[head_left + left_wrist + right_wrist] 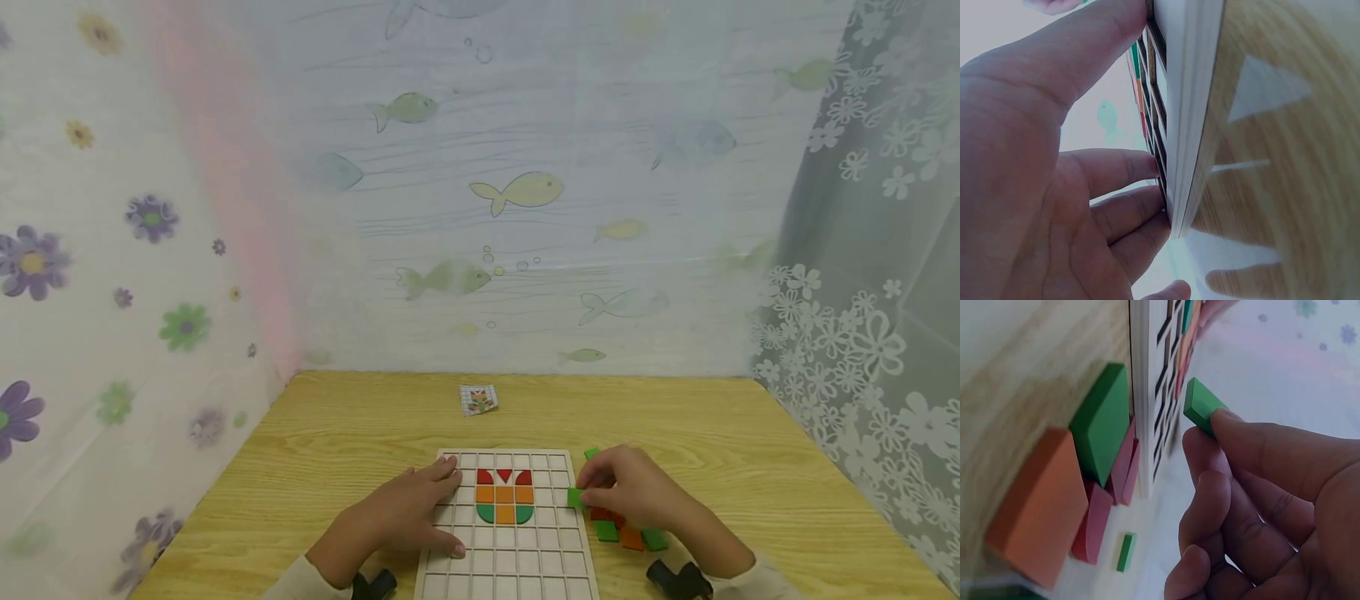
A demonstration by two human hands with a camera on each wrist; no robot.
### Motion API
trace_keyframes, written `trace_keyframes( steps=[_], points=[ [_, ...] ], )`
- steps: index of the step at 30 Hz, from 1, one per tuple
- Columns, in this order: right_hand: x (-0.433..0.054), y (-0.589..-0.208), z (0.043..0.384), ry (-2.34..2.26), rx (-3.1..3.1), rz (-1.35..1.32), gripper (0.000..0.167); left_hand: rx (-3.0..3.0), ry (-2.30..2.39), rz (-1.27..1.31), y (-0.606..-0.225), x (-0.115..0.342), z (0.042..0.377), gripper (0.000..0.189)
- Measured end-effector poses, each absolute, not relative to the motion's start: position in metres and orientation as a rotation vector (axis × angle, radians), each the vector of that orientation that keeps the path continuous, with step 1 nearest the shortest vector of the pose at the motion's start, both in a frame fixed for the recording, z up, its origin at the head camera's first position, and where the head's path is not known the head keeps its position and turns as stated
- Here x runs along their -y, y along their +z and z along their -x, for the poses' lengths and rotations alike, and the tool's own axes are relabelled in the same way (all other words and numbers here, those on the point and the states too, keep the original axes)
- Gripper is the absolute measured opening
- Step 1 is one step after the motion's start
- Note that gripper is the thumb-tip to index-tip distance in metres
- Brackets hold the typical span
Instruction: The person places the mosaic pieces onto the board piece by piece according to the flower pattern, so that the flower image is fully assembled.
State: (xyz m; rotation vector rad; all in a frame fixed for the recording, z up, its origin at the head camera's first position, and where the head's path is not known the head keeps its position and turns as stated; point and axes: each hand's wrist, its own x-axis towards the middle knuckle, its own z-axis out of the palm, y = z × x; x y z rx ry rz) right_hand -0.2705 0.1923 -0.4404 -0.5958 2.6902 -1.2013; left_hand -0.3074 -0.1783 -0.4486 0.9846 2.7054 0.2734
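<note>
Head view first: where is the green tile [575, 497]?

Over the right edge of the gridded board [506, 562]. The right hand [633, 487] pinches it between thumb and forefinger, and the right wrist view shows it lifted clear of the board's surface.

And the left hand [416, 508]?

Its fingers are extended, gripping nothing; they rest along the board's left side, thumb down on its face. I'd use them to steady the board.

How would you seat the tile well?

I'd square its sides to the cell's ridges, tip one edge in, then press it flat with a fingertip. Coming in high should spare the set pieces, like the orange square [506, 515] and the green quarter-round [524, 513] beside it.

Which cell, though?

I can't tell. I'd check the picture card [478, 400] beyond the board; its squares are too small to read here. Mind the loose green square [606, 531] too, just right of the board.
</note>
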Motion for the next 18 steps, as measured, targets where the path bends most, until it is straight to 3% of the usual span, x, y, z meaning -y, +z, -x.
trace_keyframes(
  steps=[18],
  points=[
    [-0.168,-0.444,0.261,-1.247,-2.608,0.591,0.006,-2.72,0.257,-0.975,-0.449,0.177,0.306,0.109]
  ],
)
